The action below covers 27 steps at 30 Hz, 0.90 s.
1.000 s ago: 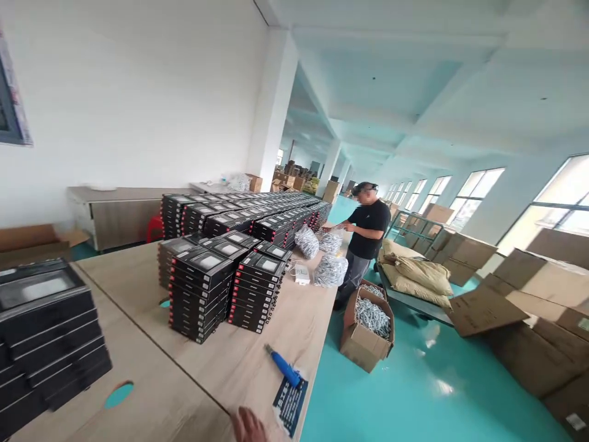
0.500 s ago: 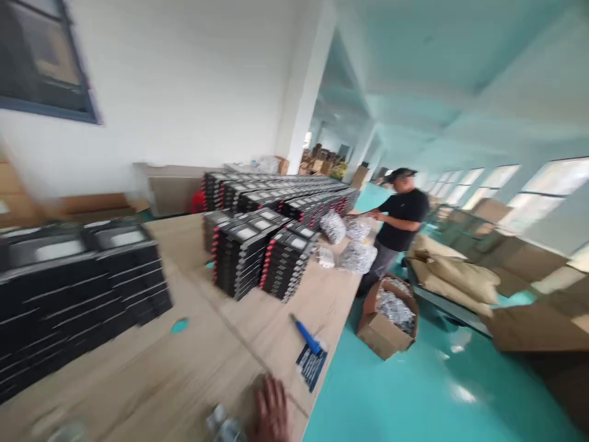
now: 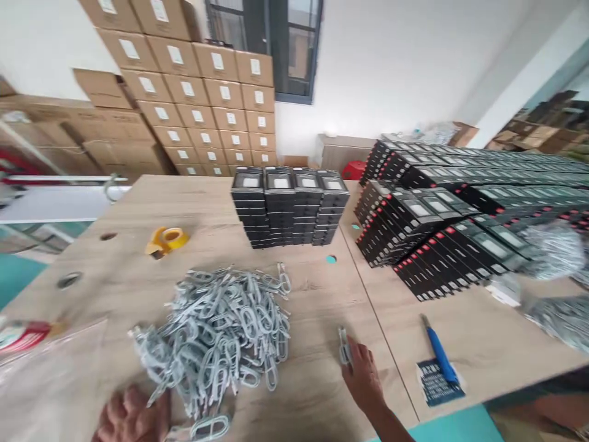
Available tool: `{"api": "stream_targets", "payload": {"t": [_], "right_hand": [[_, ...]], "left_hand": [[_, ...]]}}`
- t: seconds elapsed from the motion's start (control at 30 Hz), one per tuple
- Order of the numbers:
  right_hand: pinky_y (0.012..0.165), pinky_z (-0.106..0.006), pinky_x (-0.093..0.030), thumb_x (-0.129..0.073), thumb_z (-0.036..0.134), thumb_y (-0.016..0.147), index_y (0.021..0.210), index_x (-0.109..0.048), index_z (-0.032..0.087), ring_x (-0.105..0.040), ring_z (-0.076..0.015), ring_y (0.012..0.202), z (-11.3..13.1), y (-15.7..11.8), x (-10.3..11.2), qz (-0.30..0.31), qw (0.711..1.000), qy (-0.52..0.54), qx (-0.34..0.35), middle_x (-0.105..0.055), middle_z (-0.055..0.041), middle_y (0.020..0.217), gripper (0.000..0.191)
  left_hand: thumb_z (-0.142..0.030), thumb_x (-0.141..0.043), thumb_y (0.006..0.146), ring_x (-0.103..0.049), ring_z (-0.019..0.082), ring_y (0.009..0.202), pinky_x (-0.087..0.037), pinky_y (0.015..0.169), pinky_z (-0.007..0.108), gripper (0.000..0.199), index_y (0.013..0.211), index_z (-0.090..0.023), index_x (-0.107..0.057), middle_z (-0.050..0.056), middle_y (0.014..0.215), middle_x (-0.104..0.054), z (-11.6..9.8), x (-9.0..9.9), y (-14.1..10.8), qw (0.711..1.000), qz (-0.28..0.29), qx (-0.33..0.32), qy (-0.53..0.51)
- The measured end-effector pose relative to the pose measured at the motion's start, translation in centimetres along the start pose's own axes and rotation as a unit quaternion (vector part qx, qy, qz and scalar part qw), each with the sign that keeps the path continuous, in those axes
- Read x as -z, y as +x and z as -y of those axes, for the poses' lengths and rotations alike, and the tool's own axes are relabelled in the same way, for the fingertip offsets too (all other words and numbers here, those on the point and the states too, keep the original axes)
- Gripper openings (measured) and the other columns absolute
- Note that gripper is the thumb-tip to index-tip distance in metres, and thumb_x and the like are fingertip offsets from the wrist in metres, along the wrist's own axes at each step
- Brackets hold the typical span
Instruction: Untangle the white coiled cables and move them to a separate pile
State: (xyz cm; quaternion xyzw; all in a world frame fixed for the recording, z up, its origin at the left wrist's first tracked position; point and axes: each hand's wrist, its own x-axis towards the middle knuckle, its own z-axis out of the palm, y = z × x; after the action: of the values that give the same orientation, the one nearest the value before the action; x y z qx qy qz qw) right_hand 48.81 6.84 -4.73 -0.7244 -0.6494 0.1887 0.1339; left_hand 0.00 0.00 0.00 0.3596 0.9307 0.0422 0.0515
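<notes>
Right hand [image 3: 363,377] flat and open on the table [image 3: 317,393], fingertips touching one coiled cable [image 3: 343,347], long axis running away toward the black boxes [image 3: 289,205]. Left hand [image 3: 131,417] loosely open at the cable pile [image 3: 216,334]. Blue card [image 3: 436,382] print too blurry to read.

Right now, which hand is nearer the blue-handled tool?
Right. The right hand lies just left of the blue-handled tool; the left hand is far across, beyond the cable pile.
</notes>
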Motion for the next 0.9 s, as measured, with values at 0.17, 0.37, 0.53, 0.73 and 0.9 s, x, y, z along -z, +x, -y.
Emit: {"api": "stream_targets", "payload": {"t": [0.17, 0.37, 0.53, 0.73, 0.9], "right_hand": [[0.088, -0.047, -0.048, -0.044, 0.039, 0.081, 0.148, -0.040, 0.023, -0.059, -0.0358, 0.110, -2.1, 5.0, 2.1, -0.005, 0.998, -0.015, -0.056, -0.062, -0.0165, 0.118, 0.069], [0.104, -0.055, -0.041, -0.049, 0.039, 0.086, 0.140, -0.051, 0.018, -0.047, -0.0371, 0.131, 5.2, 7.9, 4.0, -0.015, 0.998, -0.050, 0.020, -0.053, -0.0193, 0.140, 0.058], [0.107, -0.042, -0.043, -0.056, 0.032, 0.083, 0.149, -0.041, 0.016, -0.055, -0.0284, 0.126, 18.3, 8.1, 0.9, 0.171, 0.962, 0.180, 0.111, -0.058, -0.0157, 0.137, 0.070], [0.097, -0.039, -0.046, -0.063, 0.010, 0.056, 0.119, -0.064, 0.016, -0.061, -0.0276, 0.108, 24.3, 9.3, -1.1, 0.238, 0.900, 0.356, -0.076, -0.068, -0.0087, 0.109, 0.063], [0.051, -0.025, -0.041, -0.057, 0.021, 0.063, 0.088, -0.062, 0.017, -0.051, -0.0130, 0.053, 23.8, 9.4, -1.0, 0.313, 0.820, 0.459, -0.138, -0.056, 0.0036, 0.060, 0.027]], "left_hand": [[-0.053, -0.029, 0.093, -0.025, 0.036, 0.150, -0.026, 0.116, 0.053, 0.068, 0.144, -0.009, -0.042, 0.021, 0.159, -0.034, 0.6, -0.3, -0.3, 0.996, -0.040, 0.073, 0.033], [-0.049, -0.037, 0.092, -0.027, 0.036, 0.149, -0.023, 0.118, 0.051, 0.067, 0.144, -0.006, -0.043, 0.021, 0.159, -0.034, 0.8, -1.1, -0.9, 0.997, -0.040, 0.059, 0.036], [-0.046, -0.038, 0.093, -0.025, 0.035, 0.149, -0.022, 0.118, 0.050, 0.066, 0.147, -0.006, -0.040, 0.021, 0.160, -0.032, 0.9, -1.1, -1.1, 0.997, -0.033, 0.058, 0.045], [-0.040, -0.038, 0.093, -0.022, 0.032, 0.150, -0.016, 0.121, 0.046, 0.063, 0.146, -0.007, -0.043, 0.020, 0.160, -0.033, 0.5, -1.2, -1.6, 0.995, -0.050, 0.068, 0.056], [-0.041, -0.038, 0.095, -0.022, 0.032, 0.150, -0.015, 0.121, 0.046, 0.062, 0.145, -0.006, -0.045, 0.020, 0.160, -0.033, 0.2, -0.9, -1.9, 0.996, -0.054, 0.063, 0.043]]}}
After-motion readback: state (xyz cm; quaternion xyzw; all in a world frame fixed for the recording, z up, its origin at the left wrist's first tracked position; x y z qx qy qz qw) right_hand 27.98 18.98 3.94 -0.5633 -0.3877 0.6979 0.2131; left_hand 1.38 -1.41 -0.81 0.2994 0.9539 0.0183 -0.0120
